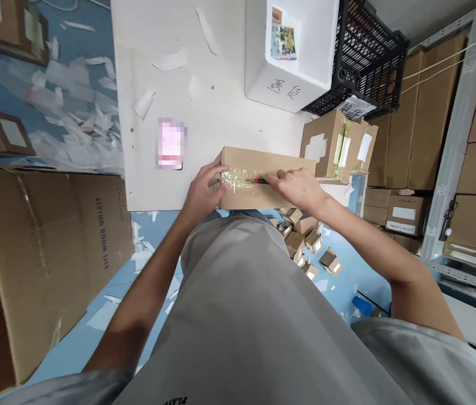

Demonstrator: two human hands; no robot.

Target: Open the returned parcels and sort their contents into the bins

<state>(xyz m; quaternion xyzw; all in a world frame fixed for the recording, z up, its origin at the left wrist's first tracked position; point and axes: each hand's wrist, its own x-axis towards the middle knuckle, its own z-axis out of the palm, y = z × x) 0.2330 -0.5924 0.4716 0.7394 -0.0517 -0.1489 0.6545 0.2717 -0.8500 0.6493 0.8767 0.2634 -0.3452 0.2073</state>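
Note:
A long cardboard box (267, 160) lies on the white table near its front edge, with clear tape (238, 174) along its top seam. My left hand (204, 188) grips the box's left end, fingertips on the top edge and thumb lower down. My right hand (299, 187) is closed around a slim red-and-black utility knife (259, 181), its tip pointing left along the taped seam. Most of the knife's handle is hidden in the fingers. Left of the box, a blurred pink item (171, 144) lies on the table.
A white bin (258, 84) with colourful packets, a black crate (359, 62) and taped cartons (322, 140) stand at the right rear. Paper scraps lie on the table (145, 185). A big carton (64, 253) is on the left; small boxes (305, 239) litter the floor beneath.

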